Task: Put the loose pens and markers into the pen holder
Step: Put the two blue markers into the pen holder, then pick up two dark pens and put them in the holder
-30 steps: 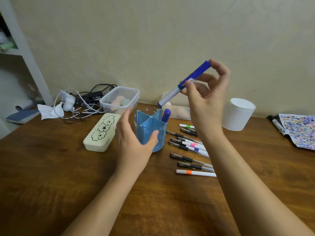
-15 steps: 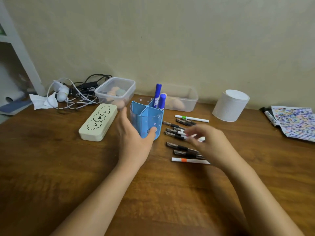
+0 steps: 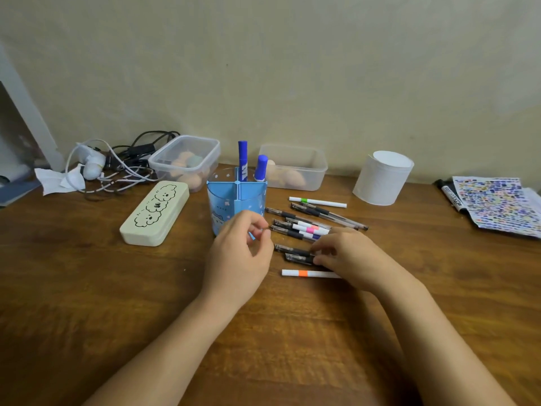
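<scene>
On the wooden table (image 3: 87,288) stands the blue pen holder (image 3: 231,205), which serves as landmark: two blue markers (image 3: 243,161) stand upright in its far compartments, the taller on the left, the shorter one just right of it. Right in front of the holder hovers the left hand (image 3: 238,256), fingers loosely curled with thumb and forefinger close together; nothing shows between them, and it covers the holder's lower front wall, though contact cannot be told. To the right of the holder lies a row of loose pens (image 3: 301,230), dark-capped ones mixed with white markers banded pink and purple; a white marker with a green band (image 3: 317,201) lies farthest back, and a white marker with an orange band (image 3: 307,273) lies nearest the person. The right hand (image 3: 351,259) rests palm down over the near end of that row, fingertips on two dark pens (image 3: 295,254); whether it grips them I cannot tell. Left of the holder lies a cream pencil case (image 3: 155,213)
</scene>
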